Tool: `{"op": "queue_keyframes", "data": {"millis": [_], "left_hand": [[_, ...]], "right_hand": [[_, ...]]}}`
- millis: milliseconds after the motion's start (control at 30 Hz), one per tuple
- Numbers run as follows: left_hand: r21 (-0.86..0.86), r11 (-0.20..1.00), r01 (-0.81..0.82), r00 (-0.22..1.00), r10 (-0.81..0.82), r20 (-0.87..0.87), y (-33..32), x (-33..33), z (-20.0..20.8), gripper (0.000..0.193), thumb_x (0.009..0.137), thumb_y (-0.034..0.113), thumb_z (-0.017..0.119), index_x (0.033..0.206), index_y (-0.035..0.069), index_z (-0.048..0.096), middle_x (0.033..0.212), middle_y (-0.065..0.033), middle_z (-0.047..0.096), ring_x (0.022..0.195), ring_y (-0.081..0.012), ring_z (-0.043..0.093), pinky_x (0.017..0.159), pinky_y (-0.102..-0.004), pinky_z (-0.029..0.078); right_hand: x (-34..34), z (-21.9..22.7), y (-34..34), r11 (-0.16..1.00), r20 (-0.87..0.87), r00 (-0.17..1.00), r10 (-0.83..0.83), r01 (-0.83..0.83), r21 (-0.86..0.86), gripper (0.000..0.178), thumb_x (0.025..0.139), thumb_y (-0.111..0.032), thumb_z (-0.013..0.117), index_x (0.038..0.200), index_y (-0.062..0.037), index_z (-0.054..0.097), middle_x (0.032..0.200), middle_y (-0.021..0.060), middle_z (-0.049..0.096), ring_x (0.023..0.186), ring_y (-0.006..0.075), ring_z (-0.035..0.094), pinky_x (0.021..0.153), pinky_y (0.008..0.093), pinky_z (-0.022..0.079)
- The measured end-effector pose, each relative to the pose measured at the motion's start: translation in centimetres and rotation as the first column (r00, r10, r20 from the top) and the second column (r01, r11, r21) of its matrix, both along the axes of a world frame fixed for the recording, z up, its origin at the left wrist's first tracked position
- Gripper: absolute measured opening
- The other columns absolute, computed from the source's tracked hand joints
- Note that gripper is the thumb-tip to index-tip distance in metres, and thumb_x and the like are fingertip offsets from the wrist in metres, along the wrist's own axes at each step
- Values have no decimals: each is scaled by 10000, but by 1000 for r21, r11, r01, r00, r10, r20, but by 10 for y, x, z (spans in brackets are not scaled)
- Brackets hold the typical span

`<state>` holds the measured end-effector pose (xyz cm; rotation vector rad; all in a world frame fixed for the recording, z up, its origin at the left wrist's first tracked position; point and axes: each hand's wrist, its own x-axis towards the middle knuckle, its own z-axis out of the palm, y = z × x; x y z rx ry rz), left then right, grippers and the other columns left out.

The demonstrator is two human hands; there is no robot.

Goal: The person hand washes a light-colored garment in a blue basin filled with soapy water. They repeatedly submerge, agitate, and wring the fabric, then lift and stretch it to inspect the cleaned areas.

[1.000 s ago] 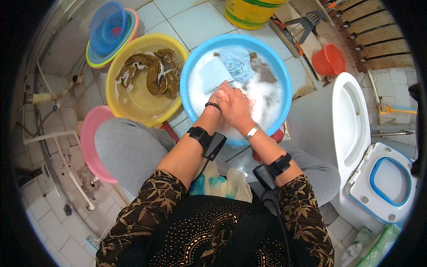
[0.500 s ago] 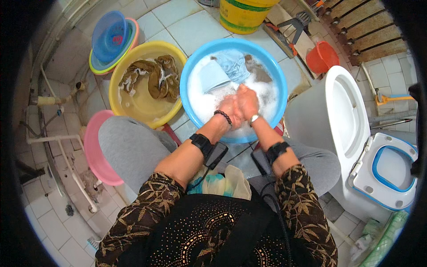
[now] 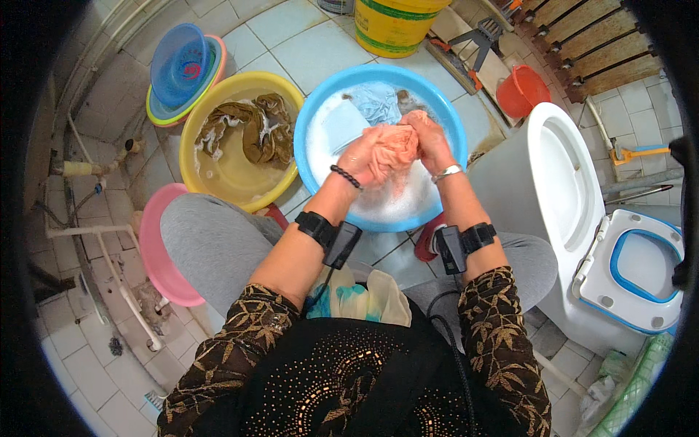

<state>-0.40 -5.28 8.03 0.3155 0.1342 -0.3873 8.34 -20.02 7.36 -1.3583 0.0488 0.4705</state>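
Wet salmon-pink cloth (image 3: 393, 151) is bunched between my two hands above the suds in a round blue basin (image 3: 306, 173). My left hand (image 3: 358, 162) is closed around its left side. The right hand (image 3: 432, 143) grips the upper right end, its fingers curled over the fabric. Just beyond my hands, a crumpled light blue cloth (image 3: 377, 103) lies in the foamy water. To its left rests a flat pale blue piece (image 3: 342, 125), partly covered by foam; I cannot tell its material. Something brownish-grey shows at the basin's far right, mostly hidden by my right hand.
A yellow basin (image 3: 191, 164) with a soaking brown garment (image 3: 261, 135) stands at left, near stacked basins (image 3: 175, 65) and a pink basin (image 3: 164, 255). A yellow bucket (image 3: 397, 28) is behind. On the right are a red bucket (image 3: 523, 91) and a white toilet (image 3: 539, 175).
Both hands have risen out of the suds and moved slightly apart, bringing up the pink cloth, which was hidden before. The basins stay in place.
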Motion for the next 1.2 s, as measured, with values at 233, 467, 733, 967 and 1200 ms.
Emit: {"op": "queue_keyframes", "data": {"millis": [233,467,733,967,1200], "left_hand": [[-90,968,233,971,-227,70,11,-12,6,588,932,467,393,1275,-10,406,1224,-172,531,1097,-328,542,890,-532,449],[-165,985,44,999,-39,36,2,-4,-17,371,910,426,481,1033,85,561,1069,-117,608,922,-252,600,808,-357,497],[228,942,-245,876,316,-364,-32,-21,-22,162,866,243,533,785,211,397,646,32,455,470,-113,466,317,-275,309],[336,939,-78,897,213,-388,-31,-20,-5,217,897,286,498,761,142,410,607,-2,456,365,-131,387,281,-243,285],[90,984,-152,945,171,-278,-33,-17,-27,272,914,381,449,904,117,515,852,-54,607,665,-183,590,554,-319,507]], "right_hand": [[-4,50,10,988,262,956,-130,104,112,114,804,-58,644,892,-15,586,849,27,605,772,133,577,700,264,487],[-91,72,48,754,728,569,383,263,-602,230,841,-270,574,884,-48,612,816,131,628,730,278,616,689,354,492],[-84,34,56,425,312,883,351,146,-893,455,877,-370,341,726,-42,616,816,211,627,763,395,600,718,489,452],[-69,45,47,532,183,964,192,54,-845,494,882,-373,355,720,3,632,784,230,625,768,420,592,705,501,452],[-70,20,38,467,341,842,418,123,-875,415,866,-363,418,796,-15,633,806,263,601,774,428,585,690,483,458]]}}
